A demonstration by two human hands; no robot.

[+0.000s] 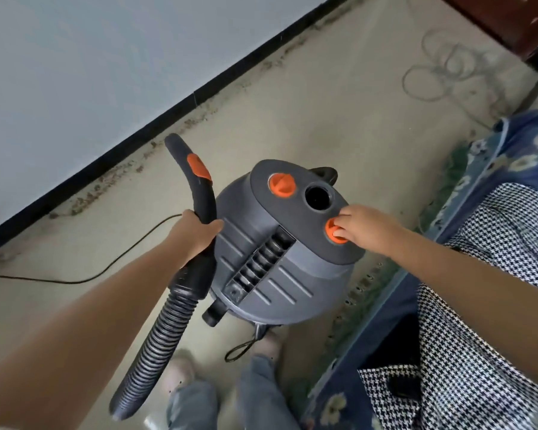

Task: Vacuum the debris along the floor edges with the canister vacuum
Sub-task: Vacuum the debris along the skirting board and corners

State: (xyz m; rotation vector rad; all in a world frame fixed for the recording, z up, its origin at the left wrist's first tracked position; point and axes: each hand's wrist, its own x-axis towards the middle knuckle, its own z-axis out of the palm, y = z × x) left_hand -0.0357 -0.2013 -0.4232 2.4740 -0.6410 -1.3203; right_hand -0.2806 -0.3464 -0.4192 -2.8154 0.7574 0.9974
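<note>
Left hand: we see our left hand (196, 232) reaching forward from the lower left, fingers and thumb wrapped round the black curved wand handle (199, 200), which points up and away toward the wall.
Right hand: our right hand (365, 226) comes in from the right with the forearm stretched across a houndstooth cloth (479, 321); its fingertips (342, 232) are bunched on the near orange knob (334, 232) on the vacuum's top, curled around it.
Canister vacuum: the grey round body (274, 262) stands on the floor between our two hands, just ahead of our feet. Its darker top panel carries a second orange knob (281, 185), untouched, and an open round port (319, 197) between the two knobs. A slotted vent runs down the lid.
Hose: the ribbed black hose (156, 342) hangs from the handle down to the lower left; we cannot see where its far end goes.
Handle detail: an orange slider (198, 169) sits on the upper part of the handle.
Cord: a thin black cable (112, 262) trails over the floor to the left.
Debris: brown crumbs (112, 178) lie in a strip along the black skirting (168, 110) at the foot of the pale wall.
Room to move: bare beige floor (323, 103) lies open between vacuum and wall; a blue flowered bedcover (510, 162) bounds the right side, close to the canister.
</note>
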